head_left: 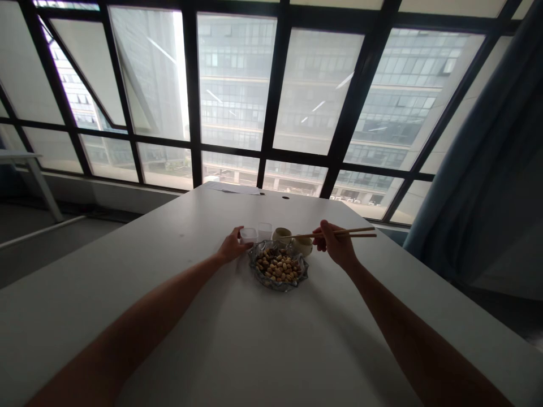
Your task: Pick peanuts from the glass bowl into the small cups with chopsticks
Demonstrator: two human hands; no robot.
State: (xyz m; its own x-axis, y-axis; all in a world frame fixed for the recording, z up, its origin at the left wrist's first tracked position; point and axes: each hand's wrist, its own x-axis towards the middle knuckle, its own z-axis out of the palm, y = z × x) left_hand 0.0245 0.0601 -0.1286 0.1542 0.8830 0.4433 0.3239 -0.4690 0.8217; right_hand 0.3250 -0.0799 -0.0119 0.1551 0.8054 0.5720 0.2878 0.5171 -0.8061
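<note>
The left hand (231, 247), fingers around the left clear cup (248, 233), should brace it gently while the right hand (338, 249) pinches chopsticks (360, 233) lightly

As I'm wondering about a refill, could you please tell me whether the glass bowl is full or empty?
The glass bowl is mostly full: nuts cover its bottom, with some wall showing above them.

"Where were the chopsticks (360, 229)?"
"Nearly level in the right grip (336, 243), one reaching over the pale cups (302, 247) to its left."
"The clear boxes (249, 233)?"
"The left grip (232, 246) held one, another stood just right; the glass bowl (276, 287) of nuts (279, 265) lay between the grips."
</note>
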